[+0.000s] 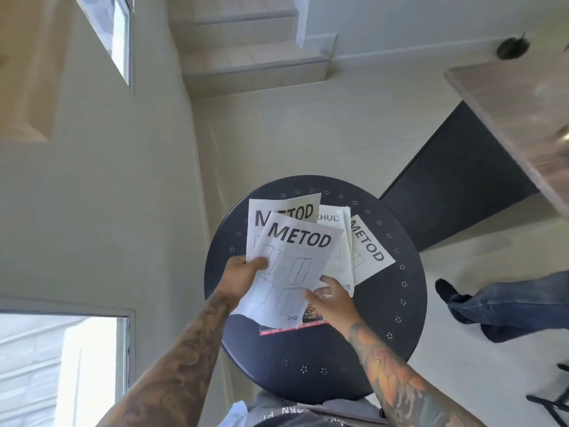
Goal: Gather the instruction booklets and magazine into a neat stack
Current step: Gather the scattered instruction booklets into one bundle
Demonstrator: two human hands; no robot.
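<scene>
Several white instruction booklets lie fanned out on a round dark table (385, 349). The top METOD booklet (295, 266) is tilted, and my left hand (243, 277) grips its left edge with the thumb on top. Under it lie a second METOD booklet (261, 211), a booklet reading KHUL (337, 241) and a third METOD booklet (371, 248) turned to the right. A magazine (311, 317) with a red edge peeks out below the top booklet. My right hand (331, 298) rests with spread fingers on the top booklet's lower right corner and the magazine.
A wall (107, 195) and a window (61, 359) stand close on the left. Steps (255, 60) rise at the back. A wooden counter (520, 112) with a dark panel is on the right. Another person's jeans leg and dark shoe (446, 291) are right of the table.
</scene>
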